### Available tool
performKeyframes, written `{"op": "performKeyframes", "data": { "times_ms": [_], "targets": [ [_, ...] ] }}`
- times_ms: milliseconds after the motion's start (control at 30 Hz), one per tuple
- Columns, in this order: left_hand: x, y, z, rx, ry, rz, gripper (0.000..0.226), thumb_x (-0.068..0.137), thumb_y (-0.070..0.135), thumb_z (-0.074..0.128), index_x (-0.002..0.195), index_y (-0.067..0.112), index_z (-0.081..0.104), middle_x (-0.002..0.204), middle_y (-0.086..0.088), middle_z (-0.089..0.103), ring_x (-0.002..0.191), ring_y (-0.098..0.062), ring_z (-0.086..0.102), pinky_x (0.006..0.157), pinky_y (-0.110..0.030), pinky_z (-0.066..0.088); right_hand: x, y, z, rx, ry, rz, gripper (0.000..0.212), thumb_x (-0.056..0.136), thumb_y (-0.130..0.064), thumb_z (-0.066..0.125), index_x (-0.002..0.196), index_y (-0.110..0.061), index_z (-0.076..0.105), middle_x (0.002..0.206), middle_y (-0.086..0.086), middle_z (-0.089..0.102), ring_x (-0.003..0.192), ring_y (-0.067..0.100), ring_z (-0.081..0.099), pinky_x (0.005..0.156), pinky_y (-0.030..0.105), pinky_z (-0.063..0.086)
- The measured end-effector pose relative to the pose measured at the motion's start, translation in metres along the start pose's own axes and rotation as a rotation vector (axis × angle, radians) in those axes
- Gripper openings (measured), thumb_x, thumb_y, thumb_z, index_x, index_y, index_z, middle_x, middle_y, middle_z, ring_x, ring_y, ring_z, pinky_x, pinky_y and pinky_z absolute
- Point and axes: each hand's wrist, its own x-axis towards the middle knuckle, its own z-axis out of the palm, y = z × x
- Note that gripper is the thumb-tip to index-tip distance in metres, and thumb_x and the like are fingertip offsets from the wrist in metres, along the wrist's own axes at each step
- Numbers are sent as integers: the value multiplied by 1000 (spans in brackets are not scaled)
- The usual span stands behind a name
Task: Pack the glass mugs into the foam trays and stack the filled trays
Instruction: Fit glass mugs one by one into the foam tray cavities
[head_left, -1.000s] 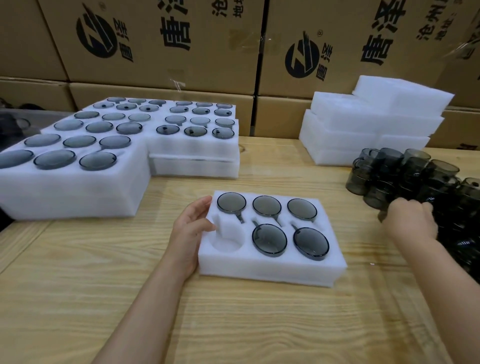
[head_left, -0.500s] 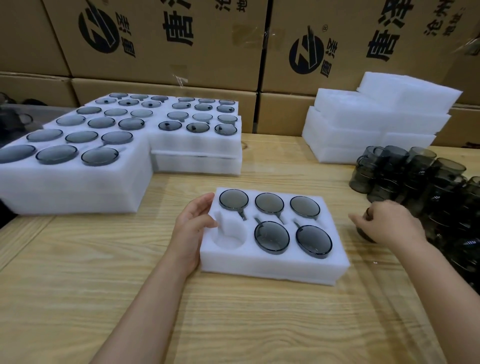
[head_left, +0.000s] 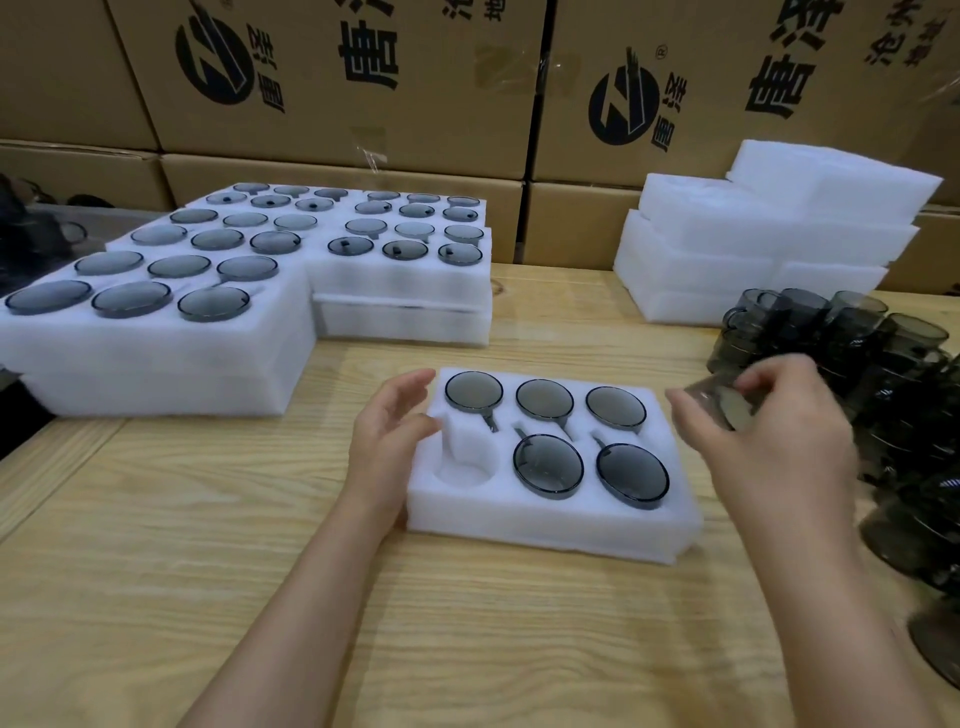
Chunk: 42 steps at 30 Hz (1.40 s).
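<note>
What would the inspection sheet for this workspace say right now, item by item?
Surface: wooden table, light planks with visible grain.
Job's things: foam tray has five seated mugs, and its near-left pocket is empty. Filled trays are stacked at left and empty foam trays at far right. Loose mugs are clustered at right.
Clutter: dark objects at far left, too blurred to identify.
Hands: left hand is open at the tray's left edge. Right hand grips a blurred mug just right of the tray.
Cables: nothing seen.
Surroundings: printed cardboard boxes stacked behind the table.
</note>
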Motion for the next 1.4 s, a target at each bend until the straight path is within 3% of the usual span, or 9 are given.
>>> {"op": "performKeyframes", "data": {
  "times_ms": [233, 333, 467, 667, 800, 1067, 1233, 1333, 1400],
  "targets": [
    [-25, 25, -2, 567, -238, 634, 62, 76, 32, 63, 133, 15, 45, 129, 1, 57, 118, -15, 56, 100, -33, 42, -46, -67, 29, 299, -131, -106, 73, 58, -39, 85, 118, -14, 53, 95, -5, 55, 87, 16, 50, 71, 18, 30],
    [-39, 25, 22, 682, -320, 745, 65, 71, 34, 65, 131, 20, 44, 126, 12, 53, 112, -7, 56, 95, -29, 43, -61, -75, 41, 368, -149, -123, 61, 61, -36, 84, 111, -12, 59, 100, -4, 62, 95, 17, 56, 80, 19, 38],
    [-45, 26, 31, 569, -272, 493, 58, 67, 38, 68, 119, 39, 41, 116, 26, 59, 113, 1, 57, 93, -24, 46, -63, -68, 40, 581, -346, 21, 48, 67, -49, 73, 109, -29, 59, 104, -18, 61, 99, 2, 56, 82, 18, 45],
    [-30, 34, 18, 227, -396, 308, 54, 67, 23, 79, 116, 21, 57, 118, -5, 62, 106, -17, 64, 91, -26, 48, -41, -41, 26, 1195, -762, 270, 27, 84, -20, 59, 111, -14, 64, 102, 4, 69, 73, 16, 58, 60, 25, 46],
    [-26, 38, 13, 83, -440, 180, 42, 84, 12, 55, 126, 12, 52, 113, -9, 64, 90, -12, 64, 73, -22, 50, -45, -40, 29, 1128, -801, 235, 28, 89, -3, 55, 115, -13, 56, 99, 4, 62, 68, 19, 62, 66, 27, 51],
    [-20, 36, 8, 85, -478, 80, 40, 94, 27, 35, 126, 16, 57, 117, -2, 70, 117, -11, 59, 94, -20, 44, -53, -46, 35, 969, -799, 121, 48, 70, -26, 73, 113, -40, 57, 104, -11, 65, 80, 12, 62, 80, 32, 54],
    [-22, 38, 6, 14, -458, 53, 81, 74, 68, 63, 130, 11, 50, 118, -16, 67, 106, -30, 64, 89, -36, 52, -56, -46, 40, 973, -707, 141, 47, 65, -33, 76, 108, -35, 56, 107, -14, 64, 82, 19, 61, 83, 43, 53],
    [-22, 37, 6, 132, -386, 162, 33, 79, 26, 69, 107, 11, 62, 97, -1, 73, 84, -16, 66, 75, -22, 52, -60, -48, 42, 933, -698, 118, 50, 57, -44, 77, 100, -42, 51, 108, -16, 63, 75, 16, 60, 80, 35, 52],
    [-20, 34, 4, 148, -341, 181, 17, 84, 21, 61, 100, 17, 66, 89, 10, 74, 81, -5, 65, 75, -16, 50, -63, -52, 43, 885, -710, 81, 59, 58, -46, 75, 109, -51, 46, 113, -21, 60, 78, 10, 59, 80, 29, 50]
  ]
}}
